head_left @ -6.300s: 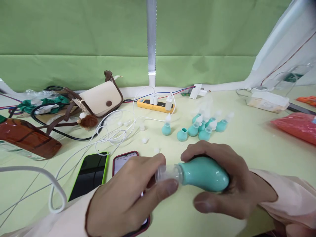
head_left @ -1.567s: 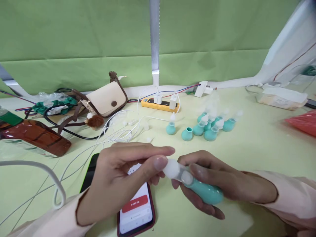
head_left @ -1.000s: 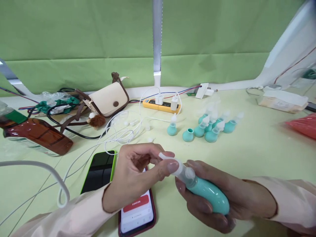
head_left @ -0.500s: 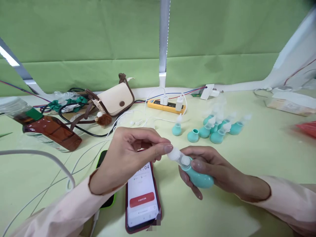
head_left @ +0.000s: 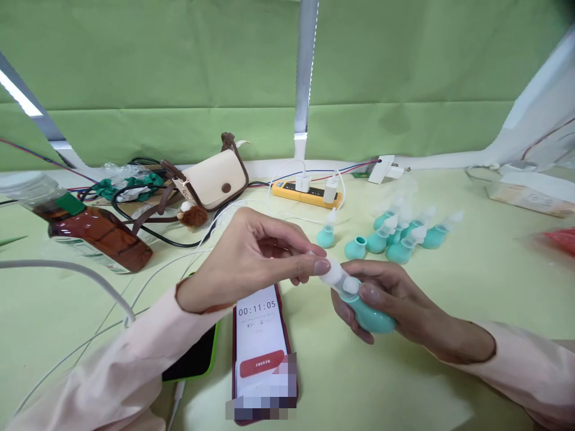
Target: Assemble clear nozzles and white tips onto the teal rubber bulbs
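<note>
A teal squeeze bulb with a clear neck and whitish tip, which looks like a nasal aspirator, is tilted up to the left in front of me. My right hand wraps round the bulb, its thumb near the neck. With thumb and forefinger, my left hand pinches the translucent tip; the fingertips hide its end. Behind them, one bulb with a tip stands upright. An open teal bulb without a tip sits beside several tipped bulbs.
A phone showing a timer lies below my left hand, another phone under that wrist. Leftward are a bottle of brown liquid and a cream bag. A yellow power strip and cables lie behind; a tissue pack is right.
The view has shifted slightly. My left hand has moved a little right and up, still pinching the tip, while my right hand keeps holding the bulb. The phone's timer has advanced.
</note>
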Available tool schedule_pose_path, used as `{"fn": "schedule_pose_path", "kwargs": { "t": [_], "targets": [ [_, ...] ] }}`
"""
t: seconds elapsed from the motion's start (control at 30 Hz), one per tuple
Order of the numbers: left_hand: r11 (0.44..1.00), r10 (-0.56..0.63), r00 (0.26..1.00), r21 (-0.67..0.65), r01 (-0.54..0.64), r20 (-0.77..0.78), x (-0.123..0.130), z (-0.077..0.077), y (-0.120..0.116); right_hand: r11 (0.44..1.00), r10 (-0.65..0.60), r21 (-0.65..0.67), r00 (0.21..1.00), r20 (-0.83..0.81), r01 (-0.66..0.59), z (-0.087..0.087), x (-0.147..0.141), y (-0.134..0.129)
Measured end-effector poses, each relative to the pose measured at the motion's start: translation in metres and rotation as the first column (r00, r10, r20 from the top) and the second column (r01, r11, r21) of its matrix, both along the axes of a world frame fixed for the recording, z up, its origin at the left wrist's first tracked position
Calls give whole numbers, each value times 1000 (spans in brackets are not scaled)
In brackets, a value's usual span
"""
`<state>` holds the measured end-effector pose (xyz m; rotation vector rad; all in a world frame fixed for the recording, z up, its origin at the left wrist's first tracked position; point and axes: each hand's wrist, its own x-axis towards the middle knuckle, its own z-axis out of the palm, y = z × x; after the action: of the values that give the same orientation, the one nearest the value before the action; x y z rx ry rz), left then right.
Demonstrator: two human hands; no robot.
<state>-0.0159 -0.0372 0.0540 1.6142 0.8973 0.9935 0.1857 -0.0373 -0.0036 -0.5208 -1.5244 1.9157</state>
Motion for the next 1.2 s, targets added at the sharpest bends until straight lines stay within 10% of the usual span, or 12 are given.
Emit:
{"fn": "schedule_pose_path", "kwargs": {
  "t": [0.27, 0.5, 0.7, 0.93, 1.07, 1.2],
  "targets": [
    [991, -10, 992, 133, 27, -126, 6, 2, -5, 975, 117, 157, 966, 229, -156, 23, 11, 6],
    [951, 255, 966, 195, -242, -47, -6, 3, 1, 938, -139, 347, 898, 417, -16, 66, 55, 17],
    [947, 247, 787, 313, -73, -565, -12, -17, 32, 701, -591, 616, 776, 219, 360, 76, 83, 45],
    [934, 144, 604, 310, 179, -784, -8, -65, 49, 460, -778, 695, 629, 16, 552, 53, 74, 86],
    [926, 92, 492, 255, 277, -866, -8, -86, 51, 361, -835, 857, 536, 121, 368, 45, 67, 106],
    [896, 71, 458, 258, 361, -886, -10, -98, 56, 401, -805, 916, 466, 366, -25, 38, 63, 129]
  ]
}}
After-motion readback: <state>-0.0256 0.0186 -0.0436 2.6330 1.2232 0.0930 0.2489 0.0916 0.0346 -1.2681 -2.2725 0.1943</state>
